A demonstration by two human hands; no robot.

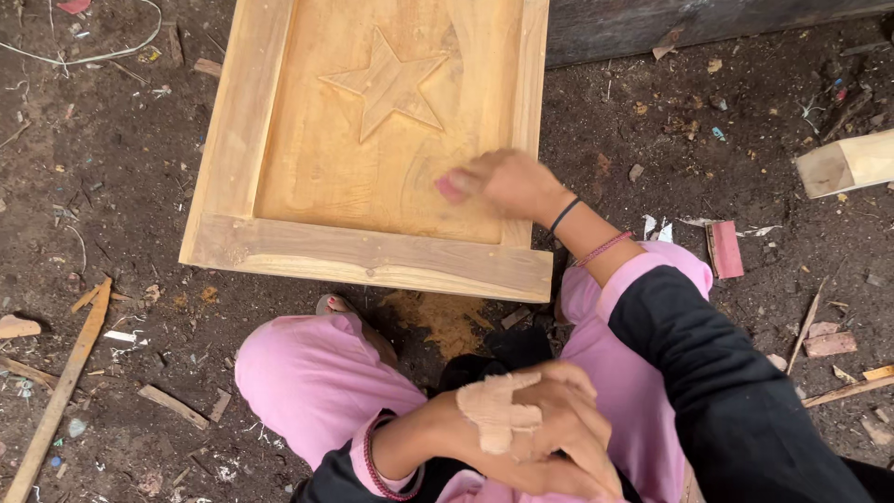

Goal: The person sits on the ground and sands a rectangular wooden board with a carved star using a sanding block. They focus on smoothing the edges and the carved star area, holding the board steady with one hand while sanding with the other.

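from my remote seat, left to right. far left: a dirt floor (121, 168), dark and strewn with wood chips, splinters and bits of litter; a long thin wooden stick (58, 396) lies slanted near the left edge, and a pale cord (93, 56) curves across the upper corner. centre: a pale wooden panel (372, 251) lies flat on the ground, its frame of plain boards enclosing a sunken field with a raised carved star (386, 86). a small heap of orange-brown sawdust (447, 321) sits on the ground just below the panel's near rail. lower centre: pink trouser legs (317, 377) of the seated person, a foot showing just under the panel's edge. my left hand (531, 428) rests low over the lap, fingers curled in, with a piece of tan sandpaper (494, 410) lying across its back; i cannot tell whether the fingers grip anything. right of centre: my right hand (507, 182), blurred, presses on the lower right part of the sunken field, fingers closed on a small pinkish pad (453, 186) touching the wood. a black band and a pink bracelet ring that wrist; the sleeve is black over pink. right: a reddish flat scrap (724, 249) on the dirt, a cut pale wood block (847, 163) at the edge, and a dark plank (689, 23) along the top.
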